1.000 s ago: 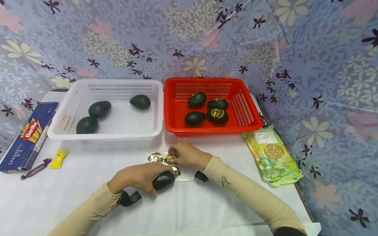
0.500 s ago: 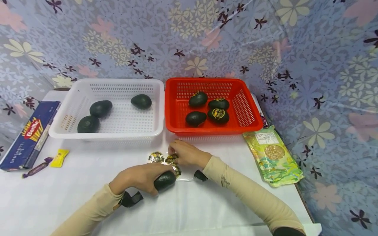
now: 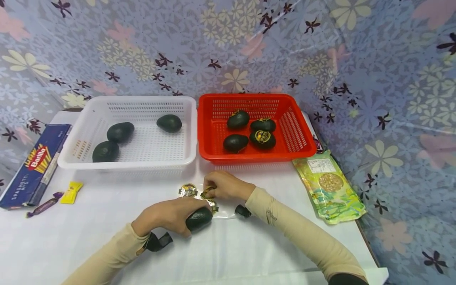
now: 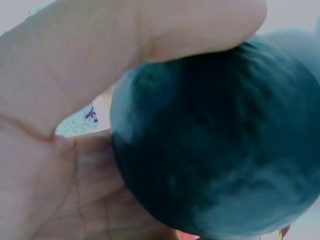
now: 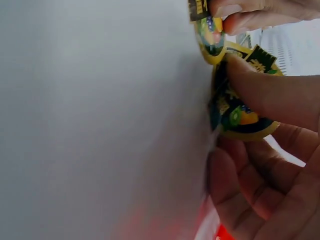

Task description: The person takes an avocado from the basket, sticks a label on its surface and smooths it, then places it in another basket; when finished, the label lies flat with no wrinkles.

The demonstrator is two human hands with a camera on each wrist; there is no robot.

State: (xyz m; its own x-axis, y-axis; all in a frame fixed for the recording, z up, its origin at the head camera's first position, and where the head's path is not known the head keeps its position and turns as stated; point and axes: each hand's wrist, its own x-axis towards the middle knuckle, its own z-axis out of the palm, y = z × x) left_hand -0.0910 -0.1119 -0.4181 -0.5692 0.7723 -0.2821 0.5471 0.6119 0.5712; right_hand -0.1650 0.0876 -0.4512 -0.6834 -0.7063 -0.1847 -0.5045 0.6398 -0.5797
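My left hand grips a dark green avocado low over the white tablecloth, its thumb curled round the near side. In the left wrist view the avocado fills most of the picture, between thumb and palm. Just ahead, my right hand pinches a black-and-gold fruit sticker between thumb and fingers. That sticker stands bent up from its clear backing sheet. Another round sticker lies on the sheet to the left, and one more shows beside the avocado, partly covered by the left hand.
Behind the hands stand a white basket with three avocados and a red basket with several stickered ones. At left lie a spaghetti box, a yellow wrapped candy and a purple one; at right, a green-yellow bag.
The sticker under my right fingertips looked flatter before and is now bent upward. The left hand keeps hold of the avocado in nearly the same place.
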